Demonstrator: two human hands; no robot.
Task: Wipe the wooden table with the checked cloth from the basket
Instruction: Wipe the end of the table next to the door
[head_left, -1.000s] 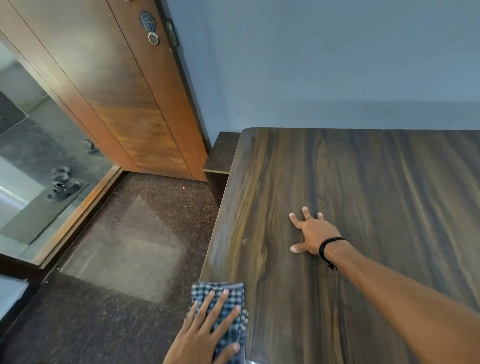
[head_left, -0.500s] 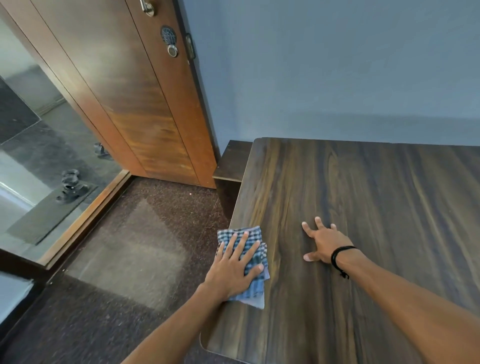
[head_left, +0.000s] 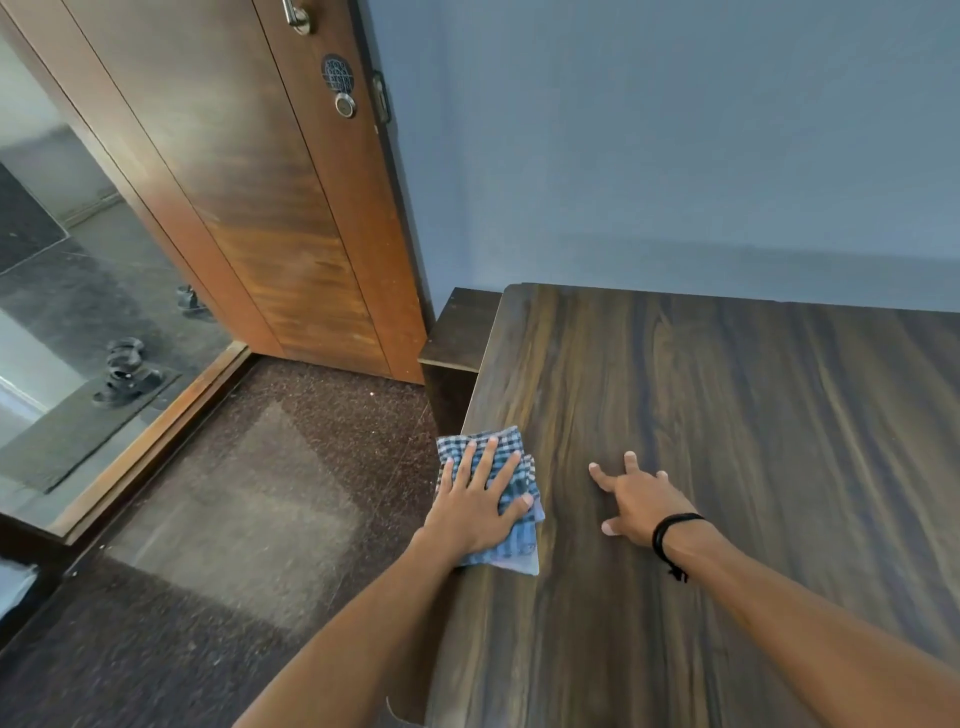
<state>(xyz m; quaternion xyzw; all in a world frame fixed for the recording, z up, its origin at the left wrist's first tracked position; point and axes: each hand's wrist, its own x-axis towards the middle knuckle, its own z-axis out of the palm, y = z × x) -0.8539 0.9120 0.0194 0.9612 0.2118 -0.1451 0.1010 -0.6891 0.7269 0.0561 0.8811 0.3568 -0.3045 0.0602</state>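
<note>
At the left edge of the wooden table (head_left: 727, 441), seen from the head camera, the folded checked cloth (head_left: 506, 440) lies flat on the top, with its outer side hanging a little past the rim over the floor (head_left: 249, 493). The left hand (head_left: 475, 506) lies on it palm down, fingers straight and spread, pressing it onto the wood rather than clutching it. The right hand (head_left: 636, 501) is just beside it on bare wood, fingers fanned and fingertips planted like a brace, holding nothing; a black wristband (head_left: 670, 530) circles that wrist. The basket is not in view.

I judge the wiping itself to be in hand, at the left margin, with most of the top to the right and towards the wall yet to be covered. The next move likely calls for steady downward pressure while the cloth slides along the grain or inward. The folds need to stay together under the palm, and the bracing hand must lift away when the cloth reaches it.

The tabletop is dark, streaked wood-grain laminate, smooth and faintly glossy, so the cloth should glide easily. Its far side meets a plain blue-grey wall (head_left: 675, 156). A low dark unit (head_left: 460, 332) stands against its far left corner. Left of that, a brown wooden door (head_left: 249, 182) with a lock stands open above speckled dark flooring, and a pair of sandals (head_left: 127, 371) rests on a mat beyond the threshold.
</note>
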